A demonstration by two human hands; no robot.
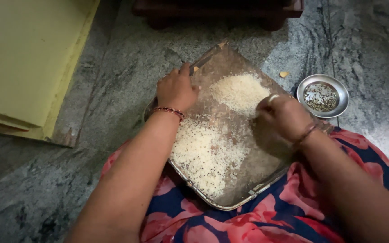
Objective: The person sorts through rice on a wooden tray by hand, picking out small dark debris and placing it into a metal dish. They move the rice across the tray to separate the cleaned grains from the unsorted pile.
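A square metal tray (266, 168) rests on my lap, tilted like a diamond. On it lie two heaps of white rice: a clean far heap (239, 92) and a larger near heap (205, 150) flecked with dark bits. My left hand (175, 89) grips the tray's far-left rim, fingers curled over the edge. Over the bare middle of the tray, beside the far heap, my right hand (283, 116) pinches its fingertips together; whether it holds a grain is not visible.
A small round steel plate (337, 85) with dark picked-out bits sits on the grey stone floor (113, 90) at right. A yellow board (28, 58) lies at left. Dark wooden furniture (217, 11) stands beyond the tray.
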